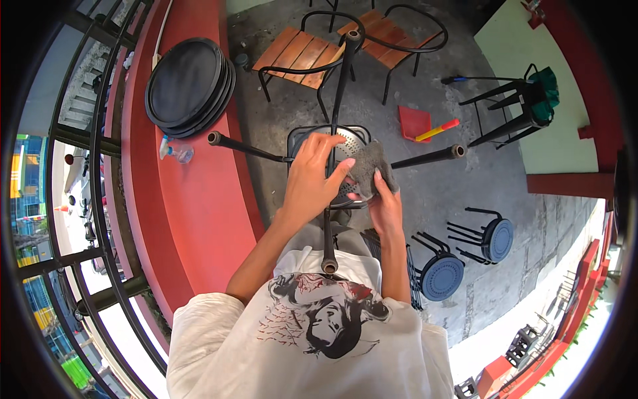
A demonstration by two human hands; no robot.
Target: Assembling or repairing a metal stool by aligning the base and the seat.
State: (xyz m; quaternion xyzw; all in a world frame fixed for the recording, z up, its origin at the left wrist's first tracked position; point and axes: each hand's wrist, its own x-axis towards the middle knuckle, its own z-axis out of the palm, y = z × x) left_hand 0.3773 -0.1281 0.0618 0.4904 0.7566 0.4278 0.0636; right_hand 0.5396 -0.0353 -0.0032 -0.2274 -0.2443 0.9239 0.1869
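Note:
My right hand is closed on a grey cloth, fingers on its far side and thumb over its front. Beside it, my left hand has bent fingers apart from the thumb, whose tip is by the cloth's edge. The left fingers pass over the lower part of a black metal leg; contact cannot be made out. Four such legs with hollow ends spread outward from a square-edged metal piece with a perforated centre, seemingly an upturned stool. My hands hide much of its middle.
On the red ledge at left are a stack of black round trays and a clear spray bottle. Wooden-slat chairs stand ahead. A red dustpan, round-seated stools and a black stand are at right.

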